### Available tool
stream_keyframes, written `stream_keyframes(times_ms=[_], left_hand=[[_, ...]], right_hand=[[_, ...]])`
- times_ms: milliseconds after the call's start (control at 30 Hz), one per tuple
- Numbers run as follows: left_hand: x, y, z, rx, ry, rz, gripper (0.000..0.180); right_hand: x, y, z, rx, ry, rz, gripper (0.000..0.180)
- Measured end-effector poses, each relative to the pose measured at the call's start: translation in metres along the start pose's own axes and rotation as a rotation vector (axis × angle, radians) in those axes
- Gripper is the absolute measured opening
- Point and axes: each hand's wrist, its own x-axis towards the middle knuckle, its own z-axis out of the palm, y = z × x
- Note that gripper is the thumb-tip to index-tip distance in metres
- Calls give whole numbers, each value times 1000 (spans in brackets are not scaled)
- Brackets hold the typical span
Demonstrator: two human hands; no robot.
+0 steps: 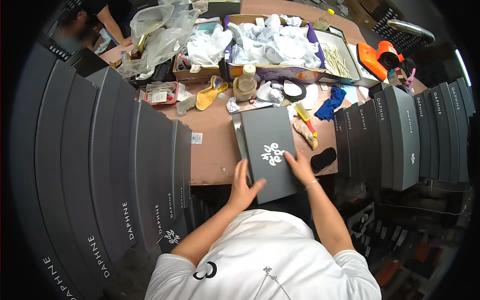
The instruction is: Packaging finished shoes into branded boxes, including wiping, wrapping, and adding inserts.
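A dark grey shoebox (272, 142) with white lettering on its lid lies in front of me, its near end reaching past the table's edge. The lid sits slightly askew, and a paler strip shows along its left side. My left hand (243, 189) holds the near left side, fingers along the wall and thumb over the lid. On the right side, my right hand (301, 169) grips the box with its thumb on top; its other fingers are partly hidden. What the box contains is out of sight.
Tall stacks of grey shoeboxes flank me on the left (115, 150) and right (400, 135). Right of the box lie a yellow-red brush (306, 119), a black pad (323, 159) and a blue cloth (331, 103). A carton of crumpled white paper (275, 74) stands behind; another person's arm (111, 25) shows far left.
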Motion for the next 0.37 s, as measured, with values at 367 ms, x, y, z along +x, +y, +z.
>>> stream_keyframes(times_ms=[367], left_hand=[[26, -61, -11, -484, -147, -402, 63]], right_hand=[[51, 19, 35, 129, -103, 40, 65]])
